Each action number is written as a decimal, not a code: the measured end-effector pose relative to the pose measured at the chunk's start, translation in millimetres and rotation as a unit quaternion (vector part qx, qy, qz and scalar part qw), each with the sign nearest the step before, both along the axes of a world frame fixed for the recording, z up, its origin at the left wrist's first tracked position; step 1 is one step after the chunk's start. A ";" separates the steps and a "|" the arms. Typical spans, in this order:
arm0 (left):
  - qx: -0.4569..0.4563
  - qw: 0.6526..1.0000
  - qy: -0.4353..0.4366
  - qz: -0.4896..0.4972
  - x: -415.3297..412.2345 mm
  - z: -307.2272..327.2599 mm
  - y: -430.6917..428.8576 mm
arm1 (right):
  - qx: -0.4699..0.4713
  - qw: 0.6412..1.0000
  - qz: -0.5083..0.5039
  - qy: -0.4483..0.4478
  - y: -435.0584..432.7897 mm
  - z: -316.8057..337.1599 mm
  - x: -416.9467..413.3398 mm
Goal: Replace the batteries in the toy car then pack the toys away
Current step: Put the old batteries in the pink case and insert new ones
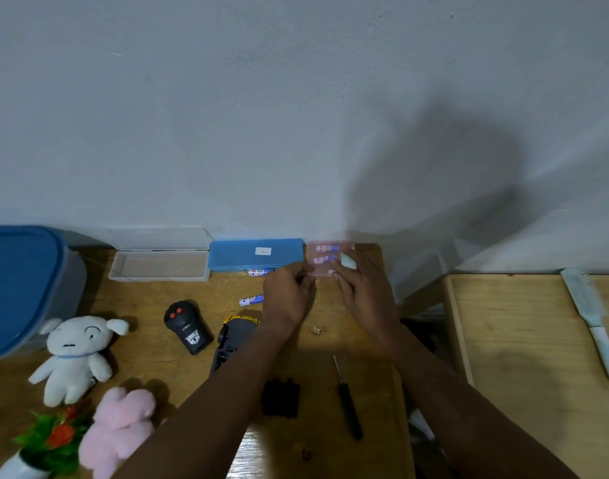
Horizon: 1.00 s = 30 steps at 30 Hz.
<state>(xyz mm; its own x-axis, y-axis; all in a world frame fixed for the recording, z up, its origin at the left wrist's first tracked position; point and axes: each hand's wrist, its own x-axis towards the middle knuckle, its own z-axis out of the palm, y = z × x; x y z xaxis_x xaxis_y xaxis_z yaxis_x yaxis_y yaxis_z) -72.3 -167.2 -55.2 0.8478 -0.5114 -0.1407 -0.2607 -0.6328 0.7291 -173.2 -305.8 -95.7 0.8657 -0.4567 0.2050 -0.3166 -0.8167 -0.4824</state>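
Observation:
A pink see-through battery case (325, 257) with batteries inside sits at the back of the wooden table, against the wall. My left hand (289, 293) grips its near left edge and my right hand (361, 286) holds its right side. Two loose blue-and-white batteries lie nearby: one (251, 300) left of my left hand, another (259, 271) by the blue case. The toy car (232, 340), yellow and grey, lies partly under my left forearm. Its black battery cover (281, 397) and a black screwdriver (346, 399) rest closer to me.
A black remote (188, 326), a white plush dog (75, 357), a pink plush (121, 425) and a small potted plant (50, 440) lie at left. A blue-lidded bin (23, 288), a clear open box (159, 266) and a blue case (256, 254) line the back. A comb (593, 323) lies on the right table.

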 end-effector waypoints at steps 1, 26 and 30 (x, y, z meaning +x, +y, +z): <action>0.005 1.000 -0.006 -0.007 0.7 0.2 -0.4 | 0.000 1.000 0.001 0.001 -0.6 0.7 0.8; -0.003 0.995 -0.038 0.088 -45.1 28.9 178.4 | 0.018 0.986 0.059 0.158 96.2 43.0 11.4; 0.008 0.992 0.106 0.067 -53.7 30.2 189.4 | -0.033 0.980 0.058 0.188 104.3 46.1 13.4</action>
<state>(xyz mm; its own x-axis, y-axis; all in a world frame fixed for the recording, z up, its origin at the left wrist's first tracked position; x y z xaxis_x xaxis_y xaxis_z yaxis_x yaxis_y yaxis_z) -125.9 22.2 -25.1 0.8583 -0.3927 -0.3303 -0.0150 -0.6627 0.7487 -159.8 -201.4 -49.6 0.9307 -0.3479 -0.1133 -0.3659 -0.8828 -0.2946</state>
